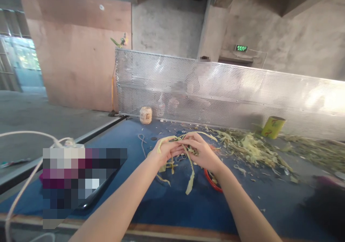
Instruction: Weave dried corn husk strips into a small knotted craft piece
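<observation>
Through the head camera I have both hands joined over the blue table top (167, 209), the left hand (165, 150) and the right hand (199, 152) meeting at the fingers, each pinching some of the pale strips (190, 181) between them. The strips sit in and around the fingers: one lies across the back of the left thumb, another trails off above the right knuckles, and a longer one hangs down between the wrists. Exactly which fingertips press on which strip I can't tell, since the fingers overlap. My main worry would be a tear: the strips look thin and dry, so a hard tug by either hand could split one. The dangling tail is another risk, as it could snag on the red rim (212, 185) just beside the right forearm, or tangle with the loose scraps (172, 167) under the hands. If either pinch slackens, the bundle would probably slip apart, because several ends stick out in different directions. I'd also watch the right elbow (though it sits out of my view), since a wide sweep to the right might drag the heap of dried fibre (250, 146) or knock the green can (273, 127) beside it.
</observation>
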The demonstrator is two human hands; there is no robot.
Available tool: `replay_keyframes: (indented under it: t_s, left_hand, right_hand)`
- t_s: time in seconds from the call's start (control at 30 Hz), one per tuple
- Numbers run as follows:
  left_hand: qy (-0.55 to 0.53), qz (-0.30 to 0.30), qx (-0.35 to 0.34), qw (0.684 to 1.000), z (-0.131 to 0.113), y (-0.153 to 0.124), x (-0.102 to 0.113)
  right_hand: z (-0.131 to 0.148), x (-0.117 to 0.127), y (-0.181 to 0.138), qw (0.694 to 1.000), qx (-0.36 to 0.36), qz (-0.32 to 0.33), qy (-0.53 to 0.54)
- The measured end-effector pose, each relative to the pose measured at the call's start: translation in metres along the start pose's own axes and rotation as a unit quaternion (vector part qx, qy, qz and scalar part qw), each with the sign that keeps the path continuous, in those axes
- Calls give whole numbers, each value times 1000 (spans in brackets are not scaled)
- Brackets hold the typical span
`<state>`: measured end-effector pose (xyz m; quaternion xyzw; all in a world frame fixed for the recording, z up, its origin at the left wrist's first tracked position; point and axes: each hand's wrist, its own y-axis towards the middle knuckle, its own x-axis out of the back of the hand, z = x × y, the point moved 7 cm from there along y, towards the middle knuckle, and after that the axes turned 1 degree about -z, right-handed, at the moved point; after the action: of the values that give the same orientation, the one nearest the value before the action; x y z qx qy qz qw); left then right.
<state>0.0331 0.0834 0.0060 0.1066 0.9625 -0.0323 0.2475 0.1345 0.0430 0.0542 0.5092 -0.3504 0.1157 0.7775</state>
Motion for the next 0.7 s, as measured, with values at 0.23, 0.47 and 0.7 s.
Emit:
replay_keyframes:
  t_s: [0.23,0.47,0.7]
  left_hand:
    - [-6,-8,-12,1000,0,0,1]
    - [-18,-52,-21,998,-3,-2,7]
    - [-23,-61,-23,998,-6,-5,6]
  right_hand:
    - [-14,-2,0,994,-67,-56,65]
    - [-33,-8,-3,942,-190,-78,266]
    - [-34,0,-3,941,-196,-81,264]
